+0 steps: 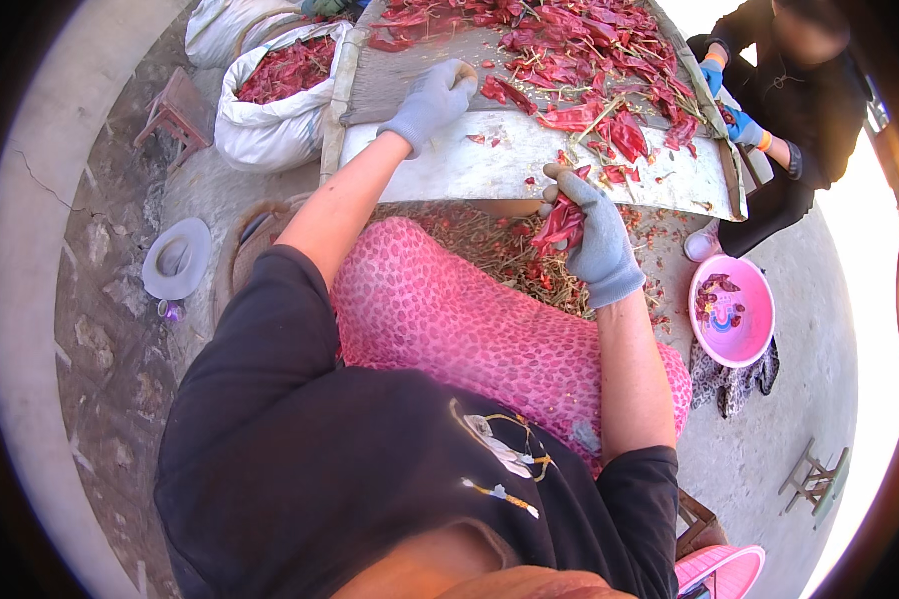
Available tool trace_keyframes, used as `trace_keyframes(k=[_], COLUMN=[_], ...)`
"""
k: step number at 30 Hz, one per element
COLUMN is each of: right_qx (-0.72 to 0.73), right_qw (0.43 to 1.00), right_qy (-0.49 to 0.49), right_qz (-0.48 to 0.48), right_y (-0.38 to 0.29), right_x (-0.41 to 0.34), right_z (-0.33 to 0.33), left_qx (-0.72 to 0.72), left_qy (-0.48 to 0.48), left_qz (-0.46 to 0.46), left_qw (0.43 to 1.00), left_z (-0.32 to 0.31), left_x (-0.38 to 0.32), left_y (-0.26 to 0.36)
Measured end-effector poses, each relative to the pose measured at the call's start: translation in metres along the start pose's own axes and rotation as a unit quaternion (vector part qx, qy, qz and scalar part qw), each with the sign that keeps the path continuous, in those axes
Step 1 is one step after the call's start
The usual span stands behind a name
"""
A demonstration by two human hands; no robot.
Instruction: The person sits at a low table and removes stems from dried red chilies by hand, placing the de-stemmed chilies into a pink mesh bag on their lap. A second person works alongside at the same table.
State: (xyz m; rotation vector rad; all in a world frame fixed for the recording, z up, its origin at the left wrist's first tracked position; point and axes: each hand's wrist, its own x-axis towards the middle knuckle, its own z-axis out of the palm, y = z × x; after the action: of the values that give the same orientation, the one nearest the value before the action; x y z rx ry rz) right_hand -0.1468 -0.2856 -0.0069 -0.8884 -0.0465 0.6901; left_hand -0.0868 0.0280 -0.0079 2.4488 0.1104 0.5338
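My right hand, in a grey glove, grips several crumpled dried red chili peppers just off the near edge of a sloping sorting table. My left hand, gloved alike, hovers over or rests on the left part of the table's grey mesh surface. Its fingers curl in, and I cannot tell whether anything is between them. A heap of dried red chilies with stems covers the far and right parts of the table. A few loose chilies lie near the white front strip.
Stems and scraps cover the floor below the table. At left stand a white sack of chilies and a wooden stool. A pink basin holds a few chilies at right. A person in blue gloves works at the table's right side.
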Motion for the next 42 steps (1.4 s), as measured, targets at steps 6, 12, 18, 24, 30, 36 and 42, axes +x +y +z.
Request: trace_keyframes(k=[6,12,18,24,30,36,42], right_qx=[-0.025,-0.016,-0.024,-0.04,-0.036,0.001,-0.014], right_qw=[0.999,1.0,0.999,0.999,0.997,0.998,0.997], right_qy=[-0.021,-0.008,-0.03,-0.024,-0.06,-0.042,-0.045], right_qz=[0.002,0.008,-0.001,-0.001,-0.046,-0.049,-0.065], right_y=[0.005,0.002,0.003,0.006,0.015,0.012,0.011], right_x=[0.003,0.001,0.001,0.002,0.004,0.004,0.005], right_z=[-0.004,0.001,-0.002,0.0,0.008,0.005,-0.003], left_qx=[0.023,0.149,0.027,-0.222,-0.342,-0.403,0.09], left_qy=[-0.025,-0.022,-0.006,0.012,-0.144,-0.24,0.028], left_qz=[0.024,0.023,-0.036,-0.022,-0.043,-0.039,-0.003], left_qw=[0.999,0.988,0.999,0.975,0.927,0.882,0.996], left_z=[0.004,0.015,0.013,-0.003,0.009,-0.002,-0.005], left_x=[-0.005,0.02,0.02,-0.021,-0.093,-0.102,0.008], left_y=[0.01,0.012,-0.007,0.009,0.088,0.112,0.023])
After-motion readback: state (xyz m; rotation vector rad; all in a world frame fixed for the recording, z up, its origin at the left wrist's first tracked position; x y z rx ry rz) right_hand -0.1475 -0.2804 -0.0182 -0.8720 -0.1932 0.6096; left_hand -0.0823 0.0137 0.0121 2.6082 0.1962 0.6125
